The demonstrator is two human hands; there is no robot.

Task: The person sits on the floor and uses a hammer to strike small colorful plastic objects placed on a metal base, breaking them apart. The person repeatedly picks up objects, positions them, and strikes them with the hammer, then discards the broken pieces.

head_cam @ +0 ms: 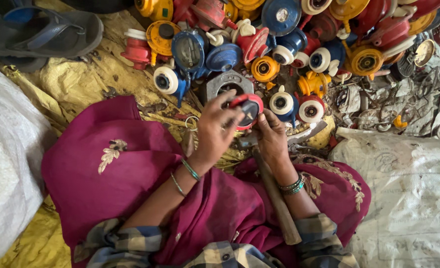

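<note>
Red housing (247, 108) btwn both hands, left hand (214, 130) & right hand (271, 136) gripping.

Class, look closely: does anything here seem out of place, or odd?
Yes: a grey sandal lies at top left beside the heap of coloured plastic parts, and a wooden-handled hammer rests loose across the lap.

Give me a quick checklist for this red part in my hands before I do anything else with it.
1. Left hand on the red part: ok.
2. Right hand at its lower edge: ok.
3. Hammer within reach, handle on the lap: ok.
4. Part resting over the grey metal block: cannot tell.
5. Fingers clear of the part's opening: not ok, left fingers lie across it.
</note>
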